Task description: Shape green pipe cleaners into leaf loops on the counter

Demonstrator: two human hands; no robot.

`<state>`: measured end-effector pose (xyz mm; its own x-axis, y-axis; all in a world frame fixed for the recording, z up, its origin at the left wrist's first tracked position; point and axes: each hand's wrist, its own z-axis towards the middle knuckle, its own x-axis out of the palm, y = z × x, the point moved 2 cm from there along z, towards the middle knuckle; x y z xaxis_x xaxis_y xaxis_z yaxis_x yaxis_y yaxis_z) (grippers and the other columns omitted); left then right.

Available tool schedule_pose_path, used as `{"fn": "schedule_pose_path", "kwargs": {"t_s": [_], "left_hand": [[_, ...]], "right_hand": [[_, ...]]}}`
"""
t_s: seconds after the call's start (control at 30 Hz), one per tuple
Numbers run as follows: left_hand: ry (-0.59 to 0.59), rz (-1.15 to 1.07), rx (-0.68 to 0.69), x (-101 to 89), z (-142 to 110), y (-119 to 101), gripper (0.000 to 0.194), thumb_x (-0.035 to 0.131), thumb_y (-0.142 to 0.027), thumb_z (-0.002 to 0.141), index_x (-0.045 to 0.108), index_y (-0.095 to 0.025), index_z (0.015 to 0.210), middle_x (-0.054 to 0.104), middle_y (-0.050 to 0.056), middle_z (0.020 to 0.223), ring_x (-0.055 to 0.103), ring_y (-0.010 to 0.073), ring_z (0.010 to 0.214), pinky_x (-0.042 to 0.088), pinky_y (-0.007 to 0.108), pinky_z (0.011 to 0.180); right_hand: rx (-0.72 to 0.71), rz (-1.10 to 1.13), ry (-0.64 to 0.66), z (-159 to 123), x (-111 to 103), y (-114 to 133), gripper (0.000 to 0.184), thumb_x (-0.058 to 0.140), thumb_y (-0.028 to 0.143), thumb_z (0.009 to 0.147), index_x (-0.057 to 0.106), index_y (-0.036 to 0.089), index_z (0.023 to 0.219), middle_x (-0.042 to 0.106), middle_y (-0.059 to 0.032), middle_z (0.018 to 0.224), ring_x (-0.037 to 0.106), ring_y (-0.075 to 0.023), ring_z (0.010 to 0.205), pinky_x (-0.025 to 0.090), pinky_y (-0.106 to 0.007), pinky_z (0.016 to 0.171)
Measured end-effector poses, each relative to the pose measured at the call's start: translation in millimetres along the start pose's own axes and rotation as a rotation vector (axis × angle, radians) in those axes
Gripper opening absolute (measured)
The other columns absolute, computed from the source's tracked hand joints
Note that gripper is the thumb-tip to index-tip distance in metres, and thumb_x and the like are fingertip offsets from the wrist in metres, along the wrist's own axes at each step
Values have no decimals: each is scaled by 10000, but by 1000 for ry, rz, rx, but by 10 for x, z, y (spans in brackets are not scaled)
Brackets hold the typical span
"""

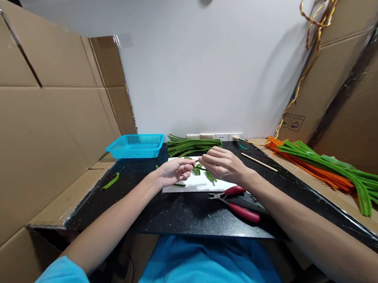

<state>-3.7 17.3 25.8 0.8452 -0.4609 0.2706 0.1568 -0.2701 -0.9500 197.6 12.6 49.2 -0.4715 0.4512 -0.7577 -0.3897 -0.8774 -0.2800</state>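
My left hand [175, 171] and my right hand [223, 165] meet above a white sheet [197, 185] on the black table [169, 211]. Both pinch the ends of a short green pipe-cleaner piece [199, 168], fingers curled closed on it. Small green pieces [210, 176] lie on the sheet under my hands. Just behind them lies a bundle of green stems [191, 145]. Red-handled pliers [237, 201] rest on the table near my right wrist.
A blue plastic basket [136, 145] sits at the back left. Long green and orange stems [341, 173] lie on cardboard at the right. A thin wooden stick [258, 161] lies behind my right hand. A green scrap [111, 181] rests at left. Cardboard walls stand on both sides.
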Motion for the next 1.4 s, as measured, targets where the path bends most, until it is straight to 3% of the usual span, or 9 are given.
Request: {"fn": "schedule_pose_path", "kwargs": {"t_s": [0.13, 0.27, 0.37, 0.47, 0.57, 0.83, 1.0, 1.17, 1.4], "left_hand": [[-48, 80, 43, -109, 34, 37, 367, 907, -375, 719, 609, -162, 739, 434, -74, 568, 389, 52, 468, 229, 194, 412], [-210, 392, 380, -159, 61, 46, 384, 891, -424, 739, 698, -141, 913, 629, 1, 762, 519, 88, 595, 349, 209, 494], [-244, 627, 678, -138, 47, 31, 420, 886, -317, 752, 700, -156, 1093, 708, 73, 1004, 660, 166, 860, 514, 265, 708], [-253, 856, 834, -102, 19, 41, 238, 813, -251, 834, 739, -164, 1043, 738, 95, 1066, 689, 211, 1001, 537, 326, 885], [-224, 938, 822, -78, 5, 77, 111, 721, -211, 906, 771, -169, 996, 790, 78, 1004, 730, 223, 957, 551, 342, 910], [-270, 1080, 965, -91, -51, 67, 262, 650, -99, 913, 752, -198, 1132, 790, 77, 1100, 739, 226, 1011, 558, 333, 906], [-269, 1168, 1030, -107, -72, 36, 227, 613, -71, 922, 751, -180, 1066, 758, 73, 983, 700, 195, 870, 531, 303, 792], [-334, 1269, 984, -87, -59, 16, 193, 596, -78, 911, 711, -167, 1038, 749, 85, 1002, 700, 228, 912, 521, 342, 836], [-302, 993, 831, -88, 19, 50, 112, 571, -130, 924, 662, -172, 976, 722, 16, 811, 724, 167, 649, 524, 271, 656]], "right_hand": [[127, 166, -57, -14, 73, -24, 342, 455, 266, 1080, 759, 210, 934, 721, -100, 845, 592, -218, 759, 458, -385, 751], [398, 478, -64, 1, 105, -71, 333, 609, 437, 1017, 776, 199, 854, 711, -63, 772, 609, -195, 697, 465, -342, 699], [522, 640, -13, -1, 140, -129, 394, 668, 531, 964, 780, 177, 833, 731, -54, 760, 612, -189, 692, 458, -323, 680], [622, 766, -50, -21, 178, -183, 427, 699, 571, 927, 782, 160, 844, 742, -62, 785, 627, -194, 723, 466, -313, 673], [676, 909, -70, -28, 213, -192, 432, 738, 582, 888, 774, 152, 864, 742, -69, 819, 645, -193, 738, 490, -309, 671], [689, 1011, -56, -46, 314, -204, 420, 798, 562, 835, 767, 151, 912, 763, -92, 872, 704, -198, 765, 570, -329, 711], [674, 911, -52, -53, 328, -197, 341, 764, 498, 873, 773, 157, 889, 776, -98, 865, 712, -201, 755, 585, -332, 702], [643, 835, -116, -12, 278, -140, 289, 727, 447, 905, 724, 164, 844, 745, -84, 820, 700, -204, 742, 590, -340, 691], [450, 418, -60, 17, 242, -121, 148, 593, 158, 931, 628, 190, 791, 658, -37, 772, 616, -169, 691, 445, -269, 621]]}}
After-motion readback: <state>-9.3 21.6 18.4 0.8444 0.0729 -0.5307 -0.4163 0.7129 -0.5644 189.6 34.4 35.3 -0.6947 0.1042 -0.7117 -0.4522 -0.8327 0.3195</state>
